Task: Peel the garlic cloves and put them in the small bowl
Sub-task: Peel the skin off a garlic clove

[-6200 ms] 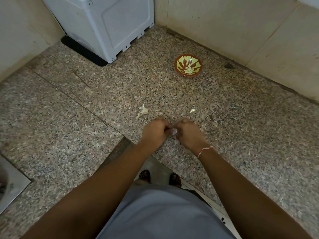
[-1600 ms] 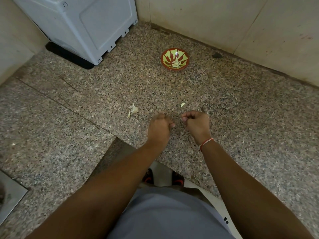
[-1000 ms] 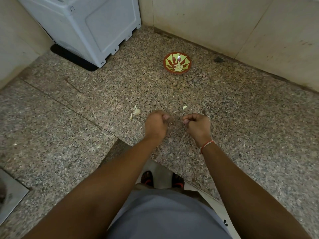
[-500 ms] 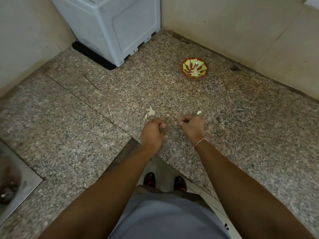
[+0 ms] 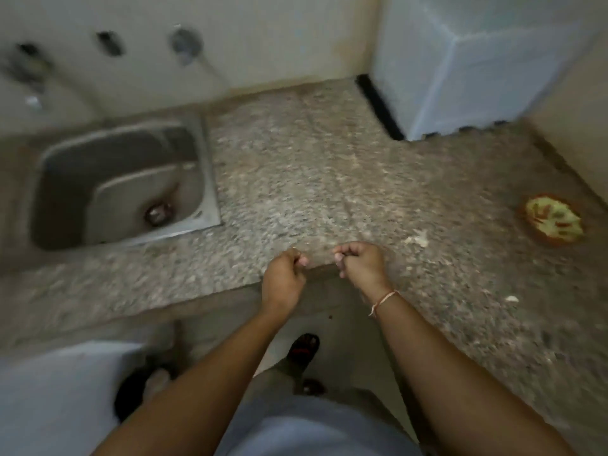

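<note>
Both hands' fingers curled: left hand (image 5: 285,275), right hand (image 5: 362,265); contents blurred, unclear.

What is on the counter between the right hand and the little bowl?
In the head view, a small pale scrap, likely garlic peel, lies on the counter between the right hand and the small bowl; otherwise bare stone.

The head camera swings left, so the steel sink (image 5: 125,179) now fills the left and the small bowl (image 5: 554,223) slides far right. The left hand (image 5: 284,278) and right hand (image 5: 362,264) are now farther apart, over the counter's edge.
</note>
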